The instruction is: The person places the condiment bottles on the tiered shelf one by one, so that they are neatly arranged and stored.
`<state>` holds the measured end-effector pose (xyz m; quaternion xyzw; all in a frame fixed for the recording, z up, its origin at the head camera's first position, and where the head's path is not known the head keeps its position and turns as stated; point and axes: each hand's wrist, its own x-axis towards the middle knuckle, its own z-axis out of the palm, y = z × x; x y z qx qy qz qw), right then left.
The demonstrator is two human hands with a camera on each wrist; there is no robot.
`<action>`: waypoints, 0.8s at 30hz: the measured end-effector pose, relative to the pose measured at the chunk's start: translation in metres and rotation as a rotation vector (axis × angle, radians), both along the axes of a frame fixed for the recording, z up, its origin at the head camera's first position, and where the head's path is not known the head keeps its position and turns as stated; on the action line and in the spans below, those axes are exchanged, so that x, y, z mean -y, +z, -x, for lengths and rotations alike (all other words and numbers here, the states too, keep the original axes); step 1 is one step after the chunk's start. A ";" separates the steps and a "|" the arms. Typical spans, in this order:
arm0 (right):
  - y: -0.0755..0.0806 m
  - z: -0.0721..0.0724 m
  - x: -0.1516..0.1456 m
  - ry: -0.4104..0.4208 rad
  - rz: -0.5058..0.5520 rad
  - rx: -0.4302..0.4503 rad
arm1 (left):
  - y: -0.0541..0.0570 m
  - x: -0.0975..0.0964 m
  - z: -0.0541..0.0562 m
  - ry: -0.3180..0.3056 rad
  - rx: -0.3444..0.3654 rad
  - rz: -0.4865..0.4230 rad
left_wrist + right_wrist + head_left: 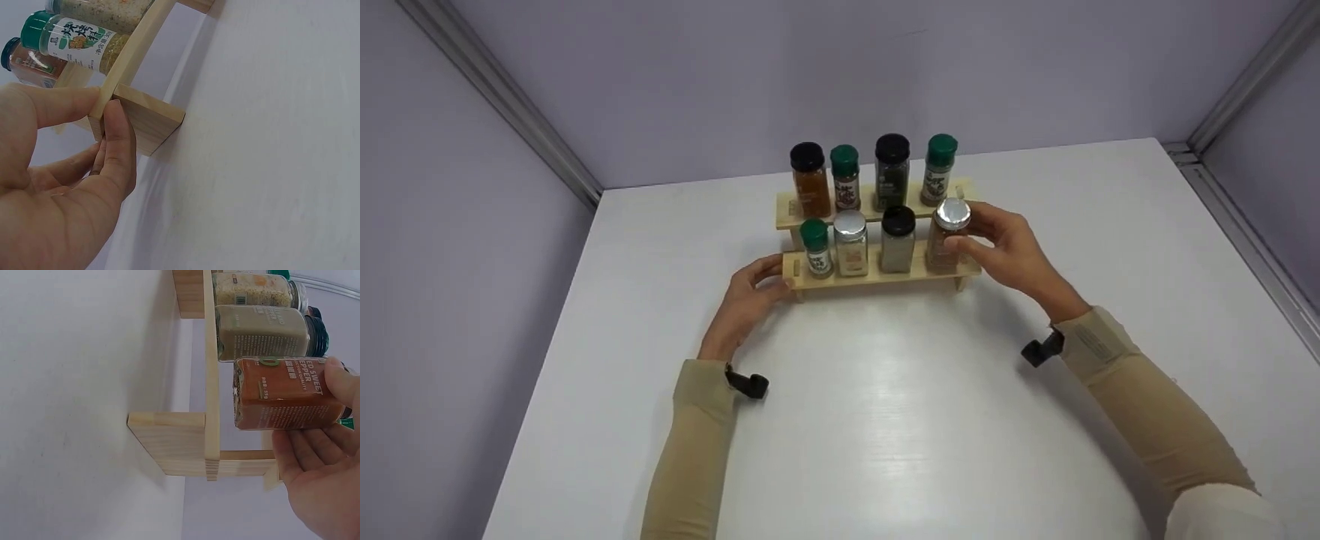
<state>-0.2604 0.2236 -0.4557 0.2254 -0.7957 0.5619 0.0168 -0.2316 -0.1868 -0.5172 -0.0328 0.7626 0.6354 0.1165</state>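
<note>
A two-tier wooden spice rack [877, 279] stands toward the back of the white table. My left hand [746, 300] pinches the left end of its lower board between thumb and fingers, beside the end leg [149, 121]. At the rack's right end, my right hand [1012, 251] grips a silver-lidded jar of red sweet pepper [287, 396]. In the right wrist view a gap shows between the jar's base and the lower board. Also on that board are a green-capped shaker [79, 42], a silver-lidded jar [851, 256] and a black-lidded pepper jar [261, 333].
The upper tier carries a black-lidded orange jar [811, 193], two green-capped shakers [936, 184] and a black-lidded dark green jar [892, 187]. A pale wall [847, 67] rises behind the table [870, 412]. Metal frame posts [510, 97] stand at the corners.
</note>
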 end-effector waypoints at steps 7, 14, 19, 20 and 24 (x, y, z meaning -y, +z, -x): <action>-0.006 0.000 0.000 0.028 0.012 0.007 | 0.000 -0.003 0.000 -0.013 -0.008 -0.034; -0.012 0.000 -0.004 0.032 -0.002 -0.011 | 0.001 -0.005 -0.001 -0.021 -0.004 -0.043; -0.011 0.001 -0.003 0.051 0.010 -0.003 | 0.002 -0.003 -0.003 -0.003 0.002 -0.024; -0.011 0.002 -0.002 0.051 0.011 -0.001 | 0.002 -0.003 -0.003 -0.002 0.004 -0.020; -0.011 0.002 -0.003 0.050 0.008 0.013 | 0.001 -0.003 -0.004 -0.002 0.005 -0.017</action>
